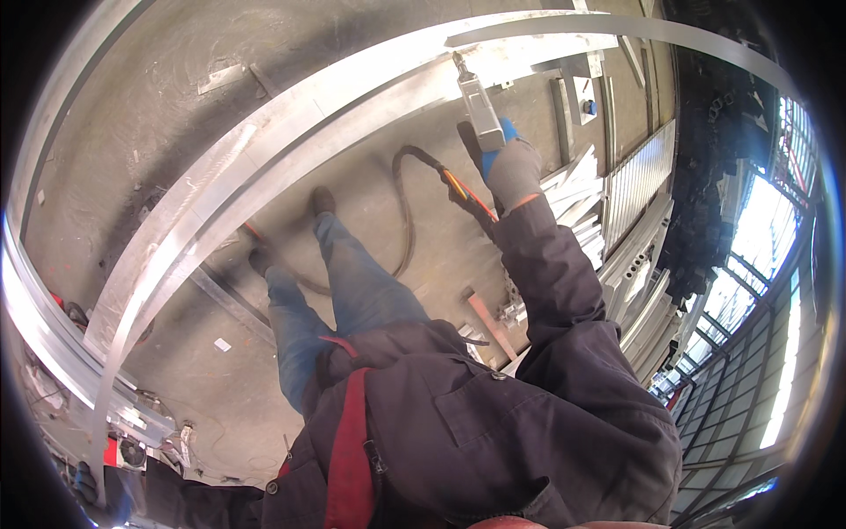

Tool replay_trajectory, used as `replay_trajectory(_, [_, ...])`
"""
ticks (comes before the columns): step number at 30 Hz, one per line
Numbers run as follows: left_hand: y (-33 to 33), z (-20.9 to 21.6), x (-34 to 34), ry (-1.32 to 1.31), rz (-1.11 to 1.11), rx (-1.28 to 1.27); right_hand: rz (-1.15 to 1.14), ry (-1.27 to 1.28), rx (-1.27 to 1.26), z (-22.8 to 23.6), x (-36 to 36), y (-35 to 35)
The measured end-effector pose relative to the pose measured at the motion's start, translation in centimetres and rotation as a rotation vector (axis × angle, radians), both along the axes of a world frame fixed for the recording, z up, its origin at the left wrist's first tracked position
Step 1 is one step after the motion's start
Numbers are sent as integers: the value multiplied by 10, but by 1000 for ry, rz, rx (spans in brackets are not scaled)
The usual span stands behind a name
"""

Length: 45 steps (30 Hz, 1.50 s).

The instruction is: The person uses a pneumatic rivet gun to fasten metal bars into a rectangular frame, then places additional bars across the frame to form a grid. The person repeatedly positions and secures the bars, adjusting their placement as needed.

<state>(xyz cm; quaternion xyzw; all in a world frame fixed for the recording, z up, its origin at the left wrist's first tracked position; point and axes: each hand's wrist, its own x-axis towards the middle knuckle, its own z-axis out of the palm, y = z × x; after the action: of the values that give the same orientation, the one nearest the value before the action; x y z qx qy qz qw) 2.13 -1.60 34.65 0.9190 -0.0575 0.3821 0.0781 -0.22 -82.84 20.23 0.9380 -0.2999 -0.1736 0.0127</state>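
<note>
My right hand (pixel 514 167), in a grey and blue glove, grips a box-shaped grey welding gun (pixel 480 110). Its narrow dark nozzle points at the inner edge of a long, wide metal beam (pixel 291 123). Orange and yellow lines in a dark hose (pixel 407 212) run near that hand and loop down to the floor. Far out at the lower left, my left hand (pixel 99 494), in a dark and blue glove, is closed round the end of a thin metal strip (pixel 110 379). The strip bends up toward the beam. Some left fingers are hard to make out at the rim.
Metal profiles (pixel 648 238) lie stacked at the right, beside a ribbed panel (pixel 641 167). A reddish bar (pixel 490 324) rests on the floor near my right elbow. More long profiles (pixel 53 300) curve along the left rim. My feet stand on the concrete floor (pixel 361 176) inside the beam.
</note>
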Motion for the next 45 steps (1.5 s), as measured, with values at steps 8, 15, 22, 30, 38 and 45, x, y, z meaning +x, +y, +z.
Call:
replay_trajectory(8, [-20, 21, 7, -64, -72, 557, -489, -310, 1202, 7, -86, -3])
replay_trajectory(15, [-49, 9, 0, -17, -127, -285, -161, -227, 1370, 26, -114, 97])
replay_trajectory(22, [-44, 10, -7, -125, -350, 103, -106, 120, 1760, 50, -135, 182])
replay_trajectory(30, [-39, -1, -10, 11, -703, -472, -37, 210, 1727, 89, -188, 347])
replay_trajectory(38, [-32, 60, -41, 582, -788, -943, 488, -13, 1288, 90, -219, 503])
replay_trajectory(45, [-28, 76, -42, 702, -1039, -1325, 516, -103, 1013, 57, -209, 593])
